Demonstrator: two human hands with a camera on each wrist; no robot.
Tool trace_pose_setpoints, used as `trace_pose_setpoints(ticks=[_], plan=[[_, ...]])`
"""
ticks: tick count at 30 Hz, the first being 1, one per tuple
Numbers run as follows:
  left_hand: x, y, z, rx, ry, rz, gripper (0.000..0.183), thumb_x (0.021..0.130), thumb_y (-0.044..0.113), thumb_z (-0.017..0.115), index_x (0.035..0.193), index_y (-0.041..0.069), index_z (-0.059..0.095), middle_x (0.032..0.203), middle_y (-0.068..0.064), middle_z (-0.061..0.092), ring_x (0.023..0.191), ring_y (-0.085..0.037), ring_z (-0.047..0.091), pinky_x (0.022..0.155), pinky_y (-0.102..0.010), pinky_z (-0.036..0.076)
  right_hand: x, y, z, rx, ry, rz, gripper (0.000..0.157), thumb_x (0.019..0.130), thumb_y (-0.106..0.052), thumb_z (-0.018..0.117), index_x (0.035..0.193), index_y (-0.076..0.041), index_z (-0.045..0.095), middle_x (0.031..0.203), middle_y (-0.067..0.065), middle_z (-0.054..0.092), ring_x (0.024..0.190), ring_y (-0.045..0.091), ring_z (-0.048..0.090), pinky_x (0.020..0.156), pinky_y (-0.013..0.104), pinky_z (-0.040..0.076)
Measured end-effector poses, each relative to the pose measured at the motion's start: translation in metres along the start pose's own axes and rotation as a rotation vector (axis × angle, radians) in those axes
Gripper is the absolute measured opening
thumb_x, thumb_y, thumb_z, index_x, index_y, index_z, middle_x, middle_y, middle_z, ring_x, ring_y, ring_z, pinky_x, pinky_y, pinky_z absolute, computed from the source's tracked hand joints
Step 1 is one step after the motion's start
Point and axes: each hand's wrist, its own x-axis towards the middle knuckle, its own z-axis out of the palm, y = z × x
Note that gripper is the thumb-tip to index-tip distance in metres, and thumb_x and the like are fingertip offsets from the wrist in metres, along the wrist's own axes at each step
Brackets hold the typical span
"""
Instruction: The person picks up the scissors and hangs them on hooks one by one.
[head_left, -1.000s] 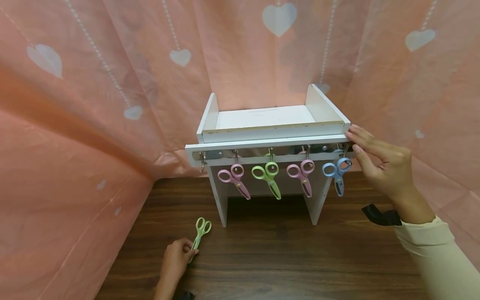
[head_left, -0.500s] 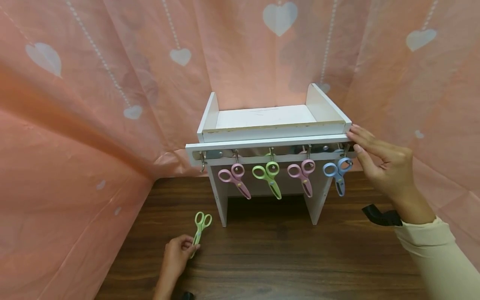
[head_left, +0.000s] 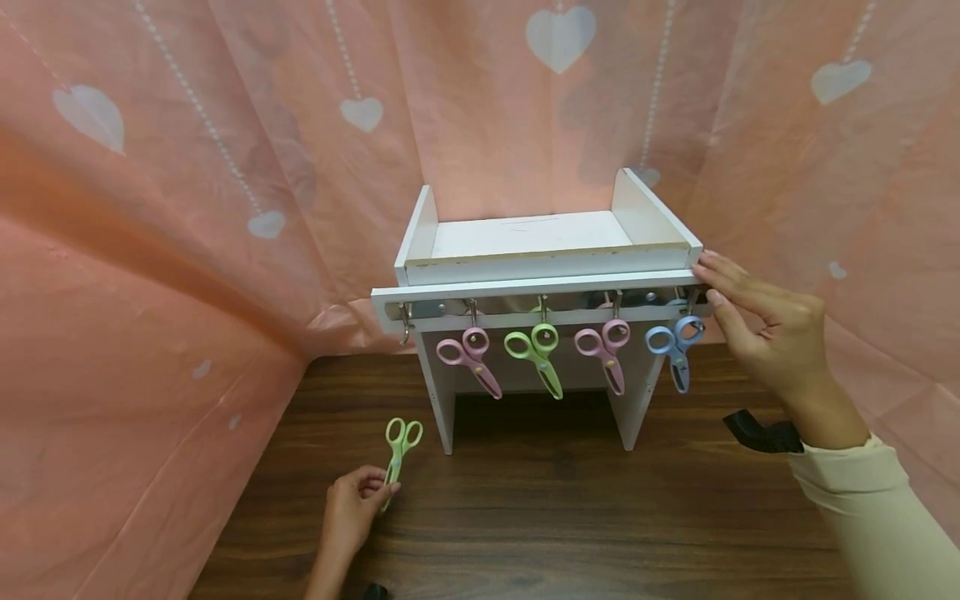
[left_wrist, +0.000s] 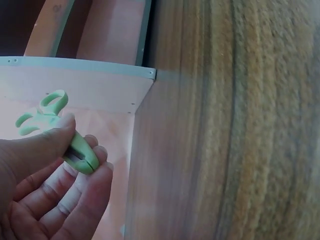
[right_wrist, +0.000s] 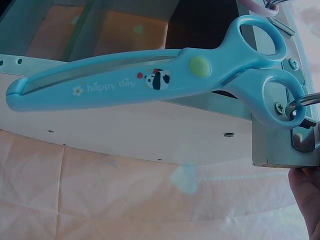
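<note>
A light green pair of scissors (head_left: 398,454) is pinched by its blade end between the thumb and fingers of my left hand (head_left: 348,512), handle loops pointing away. In the left wrist view the green scissors (left_wrist: 55,112) tilt over the fingers. My right hand (head_left: 780,333) touches the right end of a hook rail (head_left: 540,283), its fingers fairly straight. Beside it, blue scissors (head_left: 677,350) hang from a hook by one loop; the right wrist view shows these blue scissors (right_wrist: 150,77) with a panda print. Two pink scissors (head_left: 468,358) and another green pair (head_left: 536,357) hang further left.
The leftmost hook (head_left: 405,325) bears nothing. A white shelf unit (head_left: 547,271) carries the rail and stands on a dark wood surface (head_left: 562,517). A pink curtain with hearts (head_left: 487,125) surrounds the back and sides.
My left hand has lifted the green scissors slightly, their loops shifting up and away in the head view. My right hand has stayed at the rail's end.
</note>
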Motion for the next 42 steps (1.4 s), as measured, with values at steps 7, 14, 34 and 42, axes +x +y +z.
trace_pose_setpoints(ticks=[7, 14, 34, 42], plan=[[0.001, 0.006, 0.001, -0.056, 0.032, 0.001, 0.013, 0.081, 0.008, 0.085, 0.089, 0.006, 0.076, 0.076, -0.002, 0.073, 0.067, -0.010, 0.068, 0.056, -0.021, 0.055, 0.007, -0.015, 0.001, 0.004, 0.005, 0.008, 0.020, 0.093, -0.008, 0.069, 0.104, 0.007, 0.077, 0.108, 0.028, 0.070, 0.115, 0.018, 0.068, 0.101, 0.018, 0.050], [0.000, 0.007, 0.002, -0.096, 0.018, -0.031, 0.014, 0.082, 0.009, 0.085, 0.092, 0.004, 0.076, 0.078, -0.004, 0.073, 0.067, -0.011, 0.069, 0.055, -0.022, 0.055, 0.007, -0.016, 0.002, -0.004, -0.011, 0.009, 0.022, 0.094, -0.010, 0.069, 0.104, 0.007, 0.077, 0.109, 0.028, 0.070, 0.116, 0.016, 0.067, 0.101, 0.018, 0.050], [-0.002, 0.029, -0.002, -0.155, 0.040, -0.009, 0.017, 0.083, 0.012, 0.085, 0.095, 0.004, 0.076, 0.080, -0.005, 0.073, 0.069, -0.013, 0.070, 0.057, -0.023, 0.056, 0.005, -0.013, 0.000, -0.005, -0.017, 0.012, 0.021, 0.093, -0.008, 0.068, 0.105, 0.006, 0.077, 0.110, 0.027, 0.071, 0.116, 0.018, 0.068, 0.102, 0.019, 0.049], [-0.006, 0.036, -0.003, -0.196, 0.050, -0.011, 0.017, 0.082, 0.011, 0.085, 0.095, 0.004, 0.076, 0.081, -0.006, 0.073, 0.069, -0.013, 0.071, 0.057, -0.023, 0.057, -0.003, 0.004, -0.001, 0.004, -0.013, 0.011, 0.020, 0.092, -0.008, 0.070, 0.106, 0.004, 0.078, 0.111, 0.024, 0.072, 0.115, 0.022, 0.069, 0.103, 0.022, 0.050]])
